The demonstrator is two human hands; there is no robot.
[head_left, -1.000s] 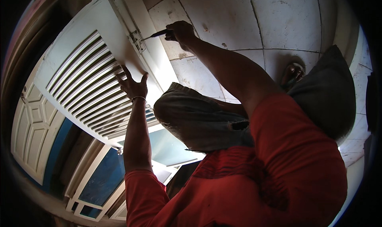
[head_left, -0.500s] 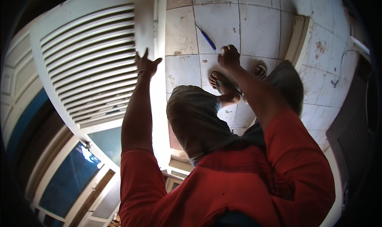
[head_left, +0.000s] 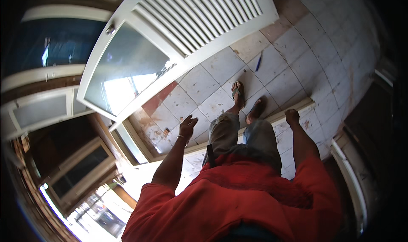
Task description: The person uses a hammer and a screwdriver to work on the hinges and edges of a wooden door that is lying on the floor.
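Overall, the room around the two hands is tiled and cluttered with joinery. The left hand (head_left: 187, 126) hangs in the air with its fingers loosely parted and nothing visible in it; the right hand (head_left: 292, 117) has its fingers curled in, and whether they hold something cannot be told.

Ahead of the left hand and off to its left stands a large white door with slanted louvre slats and a glass pane (head_left: 180, 68), apart from both hands. A small round metal knob (head_left: 110, 29) sits on its far edge. Beyond both hands, sideways between them, a slim blue pen-like tool (head_left: 258, 63) lies on the floor of whitish square tiles (head_left: 214, 66). Brown stains and a few reddish tiles (head_left: 159, 98) mark that floor, the latter ahead and left of the left hand.

A long, narrow cream-coloured strip (head_left: 305, 104) crosses the floor near the right hand and runs on past the left forearm. Farther left of the left hand are a dark panel in a pale brown frame (head_left: 108, 155) and, behind it, a bright opening (head_left: 108, 212).
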